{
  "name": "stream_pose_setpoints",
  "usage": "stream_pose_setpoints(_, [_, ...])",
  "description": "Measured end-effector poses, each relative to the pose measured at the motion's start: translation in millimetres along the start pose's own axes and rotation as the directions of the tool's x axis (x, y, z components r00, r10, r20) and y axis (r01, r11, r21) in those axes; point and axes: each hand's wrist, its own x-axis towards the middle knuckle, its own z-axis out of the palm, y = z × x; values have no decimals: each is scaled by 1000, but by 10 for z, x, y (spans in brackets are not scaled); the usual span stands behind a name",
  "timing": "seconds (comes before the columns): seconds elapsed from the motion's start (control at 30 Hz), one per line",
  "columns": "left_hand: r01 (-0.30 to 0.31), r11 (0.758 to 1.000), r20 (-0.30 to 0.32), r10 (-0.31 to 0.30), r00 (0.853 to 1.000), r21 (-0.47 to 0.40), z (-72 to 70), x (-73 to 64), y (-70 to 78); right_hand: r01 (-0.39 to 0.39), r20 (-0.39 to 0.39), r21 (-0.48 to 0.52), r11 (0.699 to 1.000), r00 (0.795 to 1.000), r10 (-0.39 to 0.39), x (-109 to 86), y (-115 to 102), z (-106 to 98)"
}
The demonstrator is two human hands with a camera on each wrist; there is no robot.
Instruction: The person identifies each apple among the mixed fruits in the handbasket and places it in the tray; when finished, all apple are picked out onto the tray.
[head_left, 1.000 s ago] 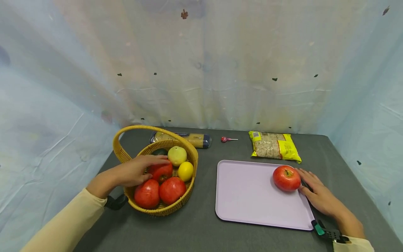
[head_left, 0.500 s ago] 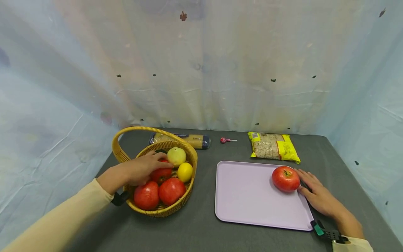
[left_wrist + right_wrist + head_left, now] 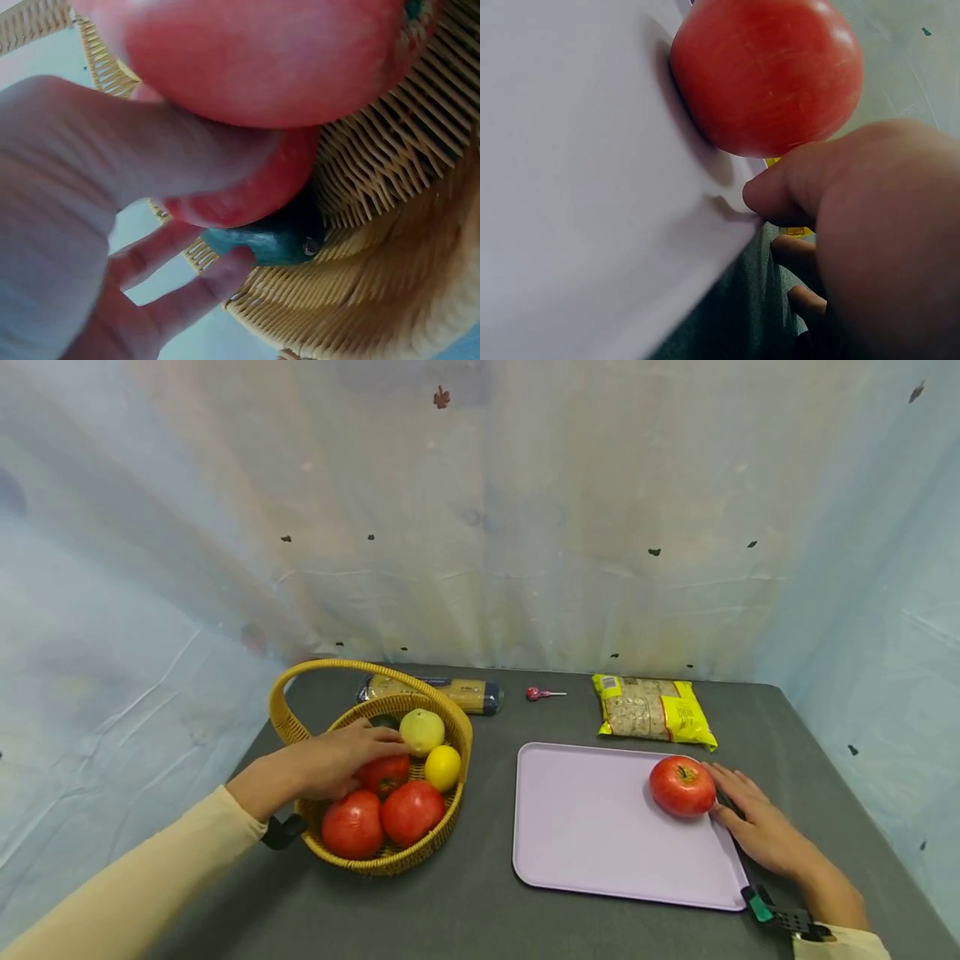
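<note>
In the head view, my left hand [image 3: 333,762] reaches into the wicker basket [image 3: 457,802] and grips a glossy red fruit [image 3: 384,774]. My thumb lies along the fruit's side in the left wrist view, and other fingertips come close to a dark green avocado-like fruit [image 3: 262,241]. Two larger red apples [image 3: 352,825] sit at the basket's near side. My right hand [image 3: 765,827] rests at the right edge of the lilac tray [image 3: 585,827], fingers extended outside it. The thumb tip is over the tray's rim, just beside a red apple [image 3: 682,786] on the tray.
A pale green round fruit [image 3: 422,732] and a lemon [image 3: 442,767] share the basket, under its arched handle [image 3: 360,666]. Behind stand a pack of dry noodles [image 3: 472,696], a lollipop [image 3: 542,693] and a yellow bag of oats [image 3: 654,710]. Curtains border the table.
My left hand has reached slightly further into the basket, and its fingers have come down around the glossy red fruit. My right hand stays by the tray's edge.
</note>
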Motion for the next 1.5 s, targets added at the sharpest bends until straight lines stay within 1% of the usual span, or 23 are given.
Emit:
stream_pose_setpoints(0.1, [-29,998,-12,30,999,52,21,11,-3,-1,2,3,1000,1000,1,-8,5,12])
stream_pose_setpoints(0.17, [-30,998,-25,31,999,50,38,14,-25,1,0,3,1000,1000,-1,-9,5,17])
stream_pose_setpoints(0.23, [-25,1000,-44,25,999,11,42,7,-63,2,0,6,1000,1000,-2,-8,1,19])
stream_pose_setpoints(0.33, [2,998,-61,-7,998,-69,39,-19,-122,0,-1,4,1000,1000,0,-3,5,13])
stream_pose_setpoints(0.4, [-6,994,-93,-4,996,-106,33,-41,-149,3,0,6,1000,1000,-3,-4,5,11])
stream_pose_setpoints(0.47, [-1,988,-129,-20,991,-155,34,-64,-163,0,1,3,1000,1000,0,-6,6,7])
stream_pose_setpoints(0.53, [-2,980,-178,-34,983,-198,31,-91,-165,-1,4,3,1000,1000,1,-9,0,7])
stream_pose_setpoints(0.63, [8,965,-247,-75,966,-263,23,-146,-132,-7,7,3,1000,1000,7,-8,-4,7])
stream_pose_setpoints(0.77, [-30,957,-347,-75,935,-287,-15,-235,-31,-17,13,2,1000,1000,17,-9,-1,5])
stream_pose_setpoints(0.87, [-66,949,-401,-67,914,-309,-64,-313,61,-19,11,-1,1000,1000,19,-12,5,4])
stream_pose_setpoints(0.93, [-89,933,-415,-69,907,-349,-99,-364,122,-17,9,-1,1000,1000,17,-17,11,5])
stream_pose_setpoints(1.0, [-116,913,-421,-65,905,-392,-125,-408,183,-13,7,-1,1000,1000,13,-24,17,7])
stream_pose_setpoints(1.07, [-145,885,-424,-63,904,-442,-143,-448,251,-13,8,0,1000,1000,13,-29,21,8])
stream_pose_setpoints(1.1, [-161,868,-424,-62,904,-470,-148,-466,289,-13,8,0,1000,1000,13,-31,21,8])
stream_pose_setpoints(1.23, [-214,807,-431,-55,900,-550,-163,-522,467,-11,7,-1,1000,1000,11,-34,5,5])
stream_pose_setpoints(1.3, [-241,778,-434,-45,900,-580,-162,-529,562,-8,5,-3,1000,1000,8,-31,-4,1])
stream_pose_setpoints(1.37, [-261,756,-437,-37,899,-600,-155,-518,651,-7,4,-6,1000,1000,7,-25,-10,-2])
stream_pose_setpoints(1.43, [-283,724,-436,-26,900,-628,-139,-491,736,-6,2,-12,1000,1000,7,-18,-14,-4])
stream_pose_setpoints(1.5, [-302,699,-431,-11,902,-649,-119,-451,818,-8,2,-17,1000,1000,8,-13,-21,-2])
